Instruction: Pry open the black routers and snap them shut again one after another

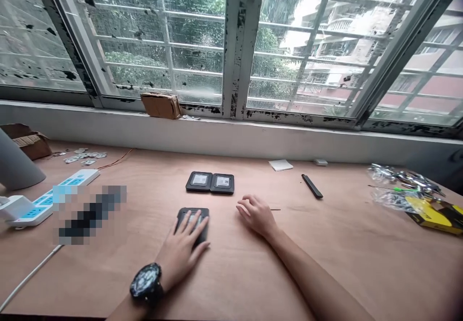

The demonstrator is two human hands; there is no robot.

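My left hand [186,241], with a black watch on its wrist, lies spread over a flat black square case [203,216]. The fingers are stretched out on its top and hide much of it, including part of a pale label. Just beyond, two similar black cases with white labels, a left one [198,180] and a right one [222,183], lie side by side. My right hand [256,215] rests on the tabletop, its fingers loosely bent and apart, with nothing visible in them. A thin brown stick-like thing [276,209] shows beside it.
At left are a white power strip [77,179], a blurred-out dark object [90,215] and a grey cylinder [18,162]. A black bar [311,186] and a white card [280,165] lie farther back. Plastic bags [394,200] and a yellow-black box [437,215] sit at right.
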